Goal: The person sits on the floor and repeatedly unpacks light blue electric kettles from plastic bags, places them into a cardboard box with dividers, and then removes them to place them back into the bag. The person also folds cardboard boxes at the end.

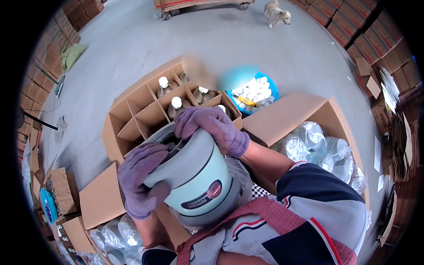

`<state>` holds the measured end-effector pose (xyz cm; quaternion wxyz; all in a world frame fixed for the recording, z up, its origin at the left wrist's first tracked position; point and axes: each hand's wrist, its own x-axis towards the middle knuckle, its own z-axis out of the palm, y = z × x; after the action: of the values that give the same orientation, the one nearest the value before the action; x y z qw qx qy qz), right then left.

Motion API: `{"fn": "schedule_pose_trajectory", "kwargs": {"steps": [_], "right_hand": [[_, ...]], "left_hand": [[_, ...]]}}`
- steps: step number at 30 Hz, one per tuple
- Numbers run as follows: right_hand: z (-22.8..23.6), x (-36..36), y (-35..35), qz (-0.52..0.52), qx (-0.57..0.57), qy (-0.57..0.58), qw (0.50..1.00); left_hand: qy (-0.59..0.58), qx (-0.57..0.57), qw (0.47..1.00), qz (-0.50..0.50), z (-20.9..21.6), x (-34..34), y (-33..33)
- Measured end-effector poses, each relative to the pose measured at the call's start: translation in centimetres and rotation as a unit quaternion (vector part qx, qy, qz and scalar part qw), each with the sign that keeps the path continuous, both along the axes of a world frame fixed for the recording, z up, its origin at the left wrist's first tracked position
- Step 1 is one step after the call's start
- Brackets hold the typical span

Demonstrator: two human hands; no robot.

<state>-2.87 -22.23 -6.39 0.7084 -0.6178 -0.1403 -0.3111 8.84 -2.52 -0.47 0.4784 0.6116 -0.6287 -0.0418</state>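
A pale green and grey thermos jug leans toward me, its wide grey mouth facing away. My left hand, in a purple knitted glove, grips the left side of its grey rim with the fingers curled over. Across the far side of the mouth lies my gloved right hand, its fingers bent over the edge. Inside the mouth it is dark, and the contents do not show clearly. Thin clear plastic film hangs around the jug's lower part. Just beyond my hands, a carton with cardboard dividers holds several white-topped bottles.
A blue basin of white caps, with a yellow tool among them, stands behind the carton. Open boxes of plastic-wrapped pieces flank me. A dog and a wheeled cart are far off. Stacked cartons line both sides.
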Motion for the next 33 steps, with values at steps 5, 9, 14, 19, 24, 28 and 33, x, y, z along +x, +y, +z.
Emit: {"fn": "schedule_pose_trajectory", "kwargs": {"steps": [5, 9, 14, 19, 24, 28, 33], "right_hand": [[-2.9, 0.9, 0.2, -0.015, 0.008, -0.07, 0.997], [0.4, -0.2, 0.9, -0.002, -0.003, 0.032, 0.999], [-0.2, -0.1, 0.2, 0.022, 0.058, 0.047, 0.997], [4.2, -1.3, 2.1, -0.217, -0.266, -0.06, 0.937], [1.4, -1.4, 0.9, 0.015, 0.114, 0.119, 0.986], [7.1, -3.3, 3.4, 0.035, 0.029, 0.047, 0.998], [9.6, -6.9, 5.2, 0.097, 0.04, 0.008, 0.994]], "left_hand": [[-0.07, 0.051, 0.992, 0.09, 1.8, -3.1, -1.0], [0.119, -0.048, 0.991, -0.038, -2.1, 2.1, 0.9], [0.087, -0.073, 0.993, 0.014, -1.9, -0.1, -1.9], [0.042, -0.053, 0.996, 0.063, -2.1, 0.9, -0.4], [-0.002, 0.07, 0.995, 0.077, 0.7, -1.9, 0.1], [0.11, 0.229, 0.967, -0.01, 7.8, 0.8, 2.5], [-0.12, 0.379, 0.913, -0.093, 15.3, -5.4, 1.8]]}}
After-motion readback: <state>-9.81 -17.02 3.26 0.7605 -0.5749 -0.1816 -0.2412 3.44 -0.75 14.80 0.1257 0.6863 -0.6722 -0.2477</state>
